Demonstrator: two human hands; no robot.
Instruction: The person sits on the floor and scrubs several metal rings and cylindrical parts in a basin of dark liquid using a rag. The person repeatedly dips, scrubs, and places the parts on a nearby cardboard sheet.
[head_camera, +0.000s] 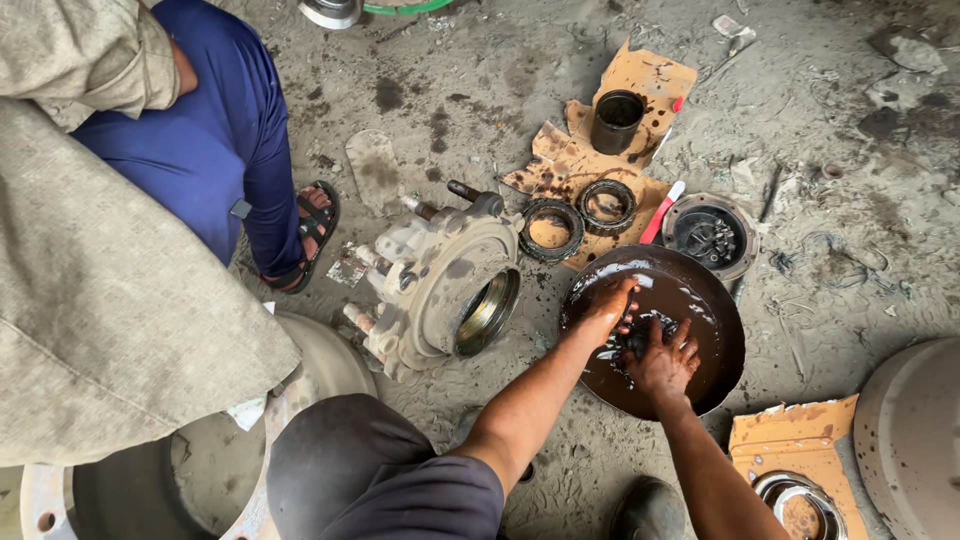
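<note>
Head view: my left hand (606, 312) and right hand (662, 362) both sunk in round dark metal basin of oily black liquid (722, 322), fingers closed around small dark part (637, 341) mid-basin. Beige cast wheel hub (440, 285) lies just left of basin; two ring bearings (578, 215) sit on stained cardboard (640, 85) behind.

Both hands, left hand (606, 310) and right hand (662, 362), are in the pan (725, 325) on the floor (820, 120); the wheel hub (440, 285) lies left, two bearings (550, 229) behind on cardboard (640, 80).
</note>
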